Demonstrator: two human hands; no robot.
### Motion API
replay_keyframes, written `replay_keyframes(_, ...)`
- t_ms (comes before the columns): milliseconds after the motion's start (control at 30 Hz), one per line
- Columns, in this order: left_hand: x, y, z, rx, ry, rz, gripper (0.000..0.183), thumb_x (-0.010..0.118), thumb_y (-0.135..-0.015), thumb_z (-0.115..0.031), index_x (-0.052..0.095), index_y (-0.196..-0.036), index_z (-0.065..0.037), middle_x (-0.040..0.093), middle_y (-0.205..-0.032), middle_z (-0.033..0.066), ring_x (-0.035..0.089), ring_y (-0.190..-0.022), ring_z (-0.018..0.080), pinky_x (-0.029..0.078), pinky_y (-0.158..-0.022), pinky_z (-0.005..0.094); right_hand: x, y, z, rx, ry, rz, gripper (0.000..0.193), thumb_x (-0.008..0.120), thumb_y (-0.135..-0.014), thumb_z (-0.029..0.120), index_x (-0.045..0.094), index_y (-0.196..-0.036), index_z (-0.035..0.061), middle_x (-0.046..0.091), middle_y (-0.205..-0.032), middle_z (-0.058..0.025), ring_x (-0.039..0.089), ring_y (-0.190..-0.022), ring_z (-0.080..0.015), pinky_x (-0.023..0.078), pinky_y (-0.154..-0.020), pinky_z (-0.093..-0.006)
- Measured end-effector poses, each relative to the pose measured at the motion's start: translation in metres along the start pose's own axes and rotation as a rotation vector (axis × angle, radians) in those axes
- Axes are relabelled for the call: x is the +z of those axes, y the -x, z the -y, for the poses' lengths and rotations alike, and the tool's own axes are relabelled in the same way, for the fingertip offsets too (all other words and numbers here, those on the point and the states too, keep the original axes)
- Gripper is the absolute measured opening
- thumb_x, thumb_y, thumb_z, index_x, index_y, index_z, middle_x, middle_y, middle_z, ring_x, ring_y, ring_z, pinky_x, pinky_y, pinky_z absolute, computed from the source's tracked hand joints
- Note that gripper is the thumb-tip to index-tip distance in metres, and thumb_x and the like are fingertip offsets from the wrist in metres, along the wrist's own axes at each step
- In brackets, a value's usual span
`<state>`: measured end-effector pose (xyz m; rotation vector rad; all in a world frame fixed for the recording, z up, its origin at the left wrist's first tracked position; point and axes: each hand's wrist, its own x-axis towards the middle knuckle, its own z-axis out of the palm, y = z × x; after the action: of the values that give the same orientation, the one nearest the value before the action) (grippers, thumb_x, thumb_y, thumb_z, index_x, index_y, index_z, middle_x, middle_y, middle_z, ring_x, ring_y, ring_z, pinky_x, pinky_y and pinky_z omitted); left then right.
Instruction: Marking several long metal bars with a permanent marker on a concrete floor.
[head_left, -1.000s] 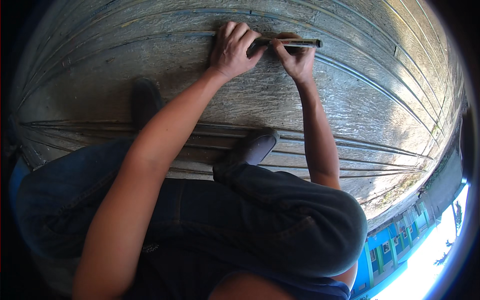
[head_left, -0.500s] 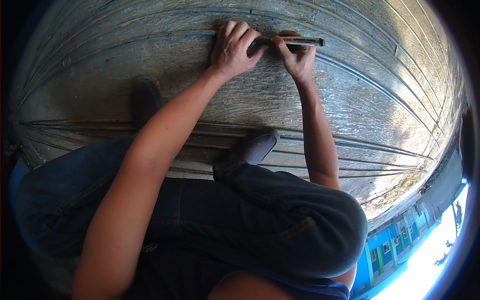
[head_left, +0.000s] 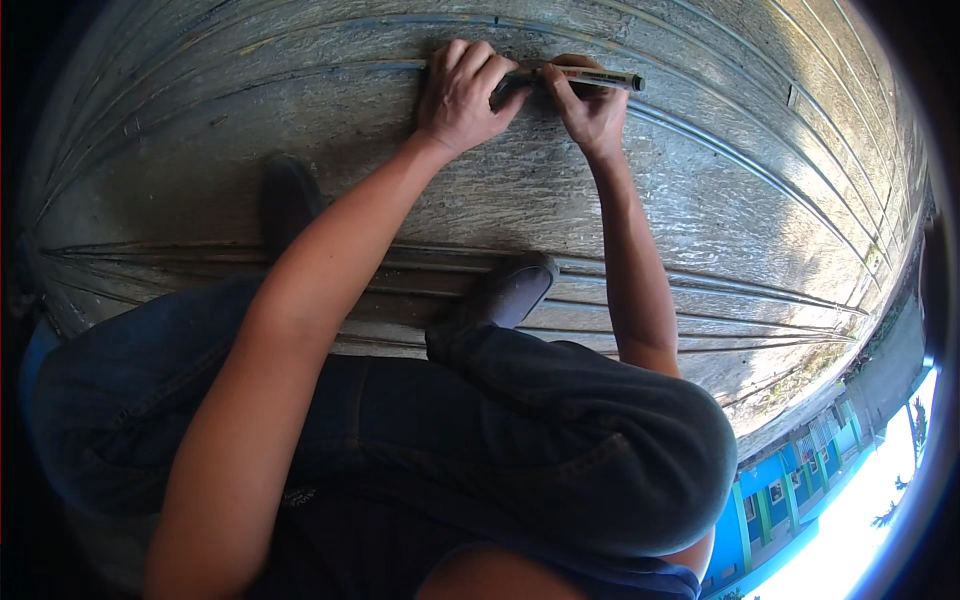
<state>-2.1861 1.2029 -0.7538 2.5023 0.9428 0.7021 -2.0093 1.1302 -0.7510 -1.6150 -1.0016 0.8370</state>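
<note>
while i crouch over the rough concrete floor point(head_left: 400, 190), my right hand point(head_left: 590, 115) is closed around a marker point(head_left: 610, 77), thumb pressed against its side. the marker lies nearly flat across my fingers, its dark back end pointing right and its other end toward my left hand point(head_left: 467, 98) – i cannot tell whether the tip touches anything. my left hand rests over a long thin rod point(head_left: 385, 66), fingers bent, thumb set apart; whether they grip the rod is hidden. more rods point(head_left: 720, 283) run crosswise near my shoes point(head_left: 515, 292) – one shoe is in shadow. beyond, at the lower right, stands a blue building point(head_left: 767, 508).
</note>
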Motion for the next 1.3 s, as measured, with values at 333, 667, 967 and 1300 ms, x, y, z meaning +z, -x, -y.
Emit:
replay_keyframes(333,-0.001,-0.001,0.0,0.007,-0.011,-0.003,0.031,0.082,-0.077,-0.029,0.068,-0.098,-0.012,0.058,-0.096,0.003,0.053,-0.098,0.0254,0.043,-0.086,0.0405,-0.004,-0.001,0.001,0.005,0.0,0.03,0.02,0.076,-0.085,0.014,0.073,-0.091,-0.0048,0.072,-0.074,-0.0091,0.067,-0.069,-0.0134,0.055,-0.066,-0.0291)
replay_keyframes(667,-0.001,-0.001,0.0,0.005,-0.008,0.0,0.031,0.082,-0.076,-0.028,0.068,-0.099,-0.012,0.058,-0.096,0.0034,0.053,-0.099,0.0258,0.044,-0.087,0.041,-0.005,-0.001,0.01,-0.002,0.07,0.049,0.021,0.077,-0.084,0.016,0.074,-0.091,-0.0044,0.073,-0.074,-0.0104,0.068,-0.069,-0.0135,0.056,-0.066,-0.029)
replay_keyframes(967,-0.001,-0.001,-0.001,0.004,-0.003,0.01,0.032,0.083,-0.075,-0.027,0.068,-0.099,-0.012,0.058,-0.096,0.0033,0.053,-0.1,0.0256,0.043,-0.088,0.0412,-0.005,-0.002,0.002,-0.049,0.126,0.061,0.022,0.078,-0.081,0.018,0.075,-0.088,-0.0023,0.073,-0.073,-0.0122,0.07,-0.068,-0.0173,0.056,-0.066,-0.0317)
replay_keyframes(1300,-0.001,-0.001,-0.001,0.008,-0.014,0.006,0.032,0.083,-0.076,-0.028,0.068,-0.099,-0.012,0.057,-0.097,0.0038,0.053,-0.1,0.026,0.043,-0.088,0.0415,-0.004,-0.002,0.007,-0.054,0.13,0.049,0.02,0.078,-0.081,0.016,0.074,-0.087,-0.0026,0.072,-0.07,-0.0119,0.07,-0.065,-0.0172,0.055,-0.064,-0.0309)
